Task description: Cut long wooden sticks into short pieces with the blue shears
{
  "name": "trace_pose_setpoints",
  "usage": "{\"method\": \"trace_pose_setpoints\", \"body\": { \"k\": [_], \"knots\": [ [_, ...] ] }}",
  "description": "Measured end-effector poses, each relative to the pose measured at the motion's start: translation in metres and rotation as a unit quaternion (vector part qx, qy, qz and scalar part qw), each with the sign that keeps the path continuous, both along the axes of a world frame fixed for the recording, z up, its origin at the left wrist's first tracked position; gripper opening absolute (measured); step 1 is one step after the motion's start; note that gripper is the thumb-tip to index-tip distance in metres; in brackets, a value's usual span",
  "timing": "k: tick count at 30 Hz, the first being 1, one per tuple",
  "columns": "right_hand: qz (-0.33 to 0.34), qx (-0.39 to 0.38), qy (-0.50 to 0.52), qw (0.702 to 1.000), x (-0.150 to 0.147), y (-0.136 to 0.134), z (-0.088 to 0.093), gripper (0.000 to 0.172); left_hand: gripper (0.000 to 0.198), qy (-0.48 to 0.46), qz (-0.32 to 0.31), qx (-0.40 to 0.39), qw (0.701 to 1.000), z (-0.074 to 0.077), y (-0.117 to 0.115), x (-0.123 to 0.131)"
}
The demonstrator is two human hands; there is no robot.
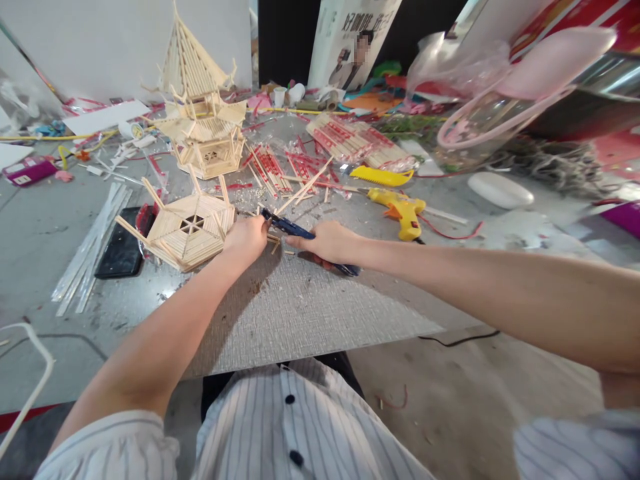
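My right hand (333, 241) is wrapped round the handles of dark blue pliers (295, 228), whose jaws point left. Those jaws meet the fingertips of my left hand (247, 237), which is closed in a pinch; what it grips is hidden. Just left of it stands a six-sided base of wooden sticks (193, 230), with upright posts at its corners and a spoked opening in the middle. Short cut stick pieces (274, 241) lie beneath the pliers. Longer loose sticks (305, 190) cross behind the jaws.
A tiered stick pagoda (200, 113) stands behind. A yellow glue gun (404, 212) and yellow cutter knife (383, 175) lie to the right. Clear glue sticks (93, 247) and a black phone (120, 250) lie left. Red-and-white stick packets (360, 140) and a pink-handled basket (500, 113) are farther back.
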State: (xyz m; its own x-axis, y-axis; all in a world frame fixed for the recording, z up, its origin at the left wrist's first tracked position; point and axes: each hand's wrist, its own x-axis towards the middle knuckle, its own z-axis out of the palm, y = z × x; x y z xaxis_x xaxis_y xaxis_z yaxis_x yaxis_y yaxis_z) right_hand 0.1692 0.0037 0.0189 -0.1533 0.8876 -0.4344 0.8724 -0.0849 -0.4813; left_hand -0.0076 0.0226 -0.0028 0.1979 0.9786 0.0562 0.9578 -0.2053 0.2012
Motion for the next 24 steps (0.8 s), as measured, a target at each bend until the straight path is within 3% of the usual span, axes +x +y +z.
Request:
{"method": "trace_pose_setpoints", "body": {
  "k": [6, 11, 17, 20, 24],
  "knots": [
    [-0.019, -0.024, 0.033, 0.999, 0.001, 0.001, 0.000, 0.062, 0.044, -0.004, -0.017, -0.008, 1.000, 0.003, 0.000, -0.001],
    [-0.057, -0.094, 0.120, 0.987, 0.007, 0.009, -0.002, 0.058, 0.044, -0.015, -0.013, 0.003, 1.000, 0.004, 0.004, 0.001],
    [-0.097, -0.236, 0.320, 0.912, 0.015, 0.018, 0.008, 0.046, 0.043, -0.077, -0.003, 0.043, 0.996, 0.008, 0.003, 0.002],
    [-0.097, -0.210, 0.414, 0.881, 0.014, 0.022, 0.014, 0.047, 0.044, -0.106, 0.011, 0.065, 0.992, 0.013, -0.003, 0.004],
    [-0.087, -0.172, 0.470, 0.861, 0.008, 0.028, 0.015, 0.053, 0.040, -0.137, 0.026, 0.101, 0.985, 0.014, -0.008, 0.005]
  ]
}}
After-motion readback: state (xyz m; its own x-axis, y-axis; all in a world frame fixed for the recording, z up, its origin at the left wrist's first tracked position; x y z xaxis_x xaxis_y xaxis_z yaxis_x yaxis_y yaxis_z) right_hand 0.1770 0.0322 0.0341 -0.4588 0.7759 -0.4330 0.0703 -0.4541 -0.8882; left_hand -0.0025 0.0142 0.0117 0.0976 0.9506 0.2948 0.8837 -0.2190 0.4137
